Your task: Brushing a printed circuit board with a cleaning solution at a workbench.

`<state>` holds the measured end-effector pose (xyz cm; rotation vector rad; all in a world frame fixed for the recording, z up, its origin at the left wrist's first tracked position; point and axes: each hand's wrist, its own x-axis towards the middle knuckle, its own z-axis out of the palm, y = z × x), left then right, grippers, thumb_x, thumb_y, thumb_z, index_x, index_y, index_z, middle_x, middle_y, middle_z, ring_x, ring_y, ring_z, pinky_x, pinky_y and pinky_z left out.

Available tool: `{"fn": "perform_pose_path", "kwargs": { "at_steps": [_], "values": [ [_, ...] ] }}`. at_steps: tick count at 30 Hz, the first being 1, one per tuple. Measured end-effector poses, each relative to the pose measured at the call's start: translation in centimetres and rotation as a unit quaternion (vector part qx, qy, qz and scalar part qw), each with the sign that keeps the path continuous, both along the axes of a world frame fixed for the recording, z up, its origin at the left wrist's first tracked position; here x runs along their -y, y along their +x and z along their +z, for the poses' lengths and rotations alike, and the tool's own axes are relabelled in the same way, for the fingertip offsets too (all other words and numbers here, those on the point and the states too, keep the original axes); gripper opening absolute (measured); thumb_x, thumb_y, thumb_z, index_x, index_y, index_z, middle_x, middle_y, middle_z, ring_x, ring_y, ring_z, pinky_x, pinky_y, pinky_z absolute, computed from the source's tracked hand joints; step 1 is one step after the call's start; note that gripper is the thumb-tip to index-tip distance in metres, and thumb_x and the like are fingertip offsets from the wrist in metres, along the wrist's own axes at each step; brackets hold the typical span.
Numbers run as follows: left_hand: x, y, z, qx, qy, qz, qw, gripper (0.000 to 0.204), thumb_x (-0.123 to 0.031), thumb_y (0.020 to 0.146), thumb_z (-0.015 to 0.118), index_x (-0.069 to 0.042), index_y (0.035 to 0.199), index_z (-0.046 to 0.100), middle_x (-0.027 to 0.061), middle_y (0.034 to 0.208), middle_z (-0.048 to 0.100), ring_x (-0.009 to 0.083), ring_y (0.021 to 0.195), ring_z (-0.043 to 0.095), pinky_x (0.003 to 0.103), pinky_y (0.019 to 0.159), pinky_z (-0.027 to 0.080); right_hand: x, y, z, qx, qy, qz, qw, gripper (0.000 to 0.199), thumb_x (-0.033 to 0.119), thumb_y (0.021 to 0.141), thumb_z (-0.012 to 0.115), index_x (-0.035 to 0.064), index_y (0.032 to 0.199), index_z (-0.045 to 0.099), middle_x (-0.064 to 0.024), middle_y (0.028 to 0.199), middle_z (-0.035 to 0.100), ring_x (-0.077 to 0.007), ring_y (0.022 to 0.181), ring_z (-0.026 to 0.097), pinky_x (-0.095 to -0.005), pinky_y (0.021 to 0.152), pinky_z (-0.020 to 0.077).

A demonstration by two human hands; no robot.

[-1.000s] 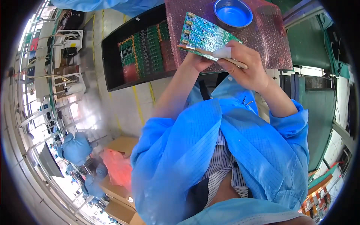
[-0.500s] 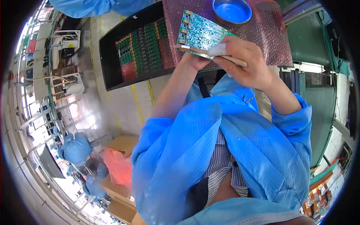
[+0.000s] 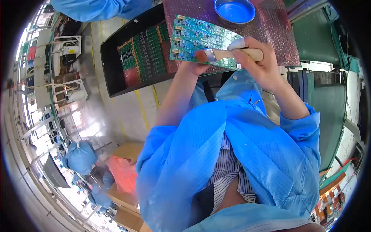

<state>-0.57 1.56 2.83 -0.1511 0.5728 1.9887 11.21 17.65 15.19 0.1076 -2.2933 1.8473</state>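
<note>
A green circuit board [image 3: 201, 36], dense with small parts and with several pale connectors along its left edge, is held up over the bubble-wrapped surface. My left hand [image 3: 196, 68] grips it at the near edge, its fingers mostly hidden under the board. In my right hand [image 3: 257, 62] is a flat paintbrush [image 3: 224, 54] with a pale wooden handle, a metal band and reddish-brown bristles. The bristles lie over the board's near left part, seemingly touching it. White covers wrap at least one fingertip of that hand. Just beyond the board stands a round dish [image 3: 235, 11] of blue-looking liquid.
Pink bubble wrap [image 3: 276, 36] covers the work surface. To its left a black tray [image 3: 112, 73] holds several green circuit boards [image 3: 145, 50]. Another person's blue sleeve [image 3: 100, 7] reaches in at the top left. Cardboard boxes [image 3: 129, 218] and a red plastic bag [image 3: 121, 174] lie lower left.
The board has shifted slightly left and turned its face more toward me. The brush has rolled from edge-on to showing its flat side, and my right hand has tilted with it.
</note>
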Motion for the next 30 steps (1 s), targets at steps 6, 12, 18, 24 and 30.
{"fn": "perform_pose_path", "kwargs": {
  "at_steps": [6,12,18,24,30],
  "values": [
    [0.6,-0.6,0.3,-0.081,0.014,-0.001,0.997,0.044,-0.033,0.077,0.054,-0.001,0.107,0.048,0.0122,0.104,0.054,0.0249,0.096,0.053,0.04,0.082,0.045,-0.9,-1.3,0.0,0.027,-0.113,-0.125,0.985,0.018,0.016,0.082,0.052,0.0006,0.091,0.057,0.0,0.07,0.054,-0.0028,0.058,0.047,-0.0165,0.048,0.0365],
    [0.4,-1.0,2.0,-0.084,0.014,0.019,0.996,0.034,-0.03,0.083,0.045,-0.005,0.106,0.048,0.0099,0.103,0.054,0.0232,0.094,0.053,0.039,0.081,0.045,-0.7,-3.1,-1.1,-0.047,-0.086,-0.074,0.992,0.019,0.018,0.082,0.053,0.0017,0.09,0.057,0.0003,0.066,0.055,-0.0029,0.055,0.046,-0.0157,0.048,0.0365],
    [0.2,-1.3,1.8,-0.061,0.015,0.021,0.998,0.032,-0.03,0.085,0.041,-0.007,0.106,0.048,0.0085,0.102,0.054,0.0234,0.092,0.053,0.039,0.079,0.045,0.5,-4.3,-0.1,-0.053,-0.174,-0.102,0.978,0.02,0.02,0.082,0.054,0.0015,0.09,0.058,0.0004,0.067,0.055,-0.002,0.054,0.046,-0.0149,0.048,0.0361],
    [0.2,-1.7,2.1,-0.064,-0.007,0.045,0.997,0.032,-0.034,0.085,0.039,-0.009,0.1,0.051,0.0065,0.098,0.055,0.0222,0.087,0.054,0.039,0.077,0.046,-1.4,-5.2,-0.5,-0.078,-0.12,-0.163,0.976,0.018,0.018,0.082,0.054,0.0016,0.089,0.058,0.0021,0.063,0.051,-0.0022,0.053,0.044,-0.0156,0.047,0.0357],
    [-0.8,-2.0,3.6,-0.099,-0.013,0.028,0.995,0.03,-0.032,0.085,0.04,-0.008,0.1,0.05,0.0062,0.097,0.055,0.022,0.087,0.054,0.038,0.077,0.046,-2.2,-5.8,-1.4,-0.111,-0.09,-0.155,0.977,0.018,0.018,0.082,0.054,0.0024,0.088,0.059,0.0028,0.064,0.053,-0.0019,0.053,0.045,-0.0155,0.046,0.0352]
  ]
}}
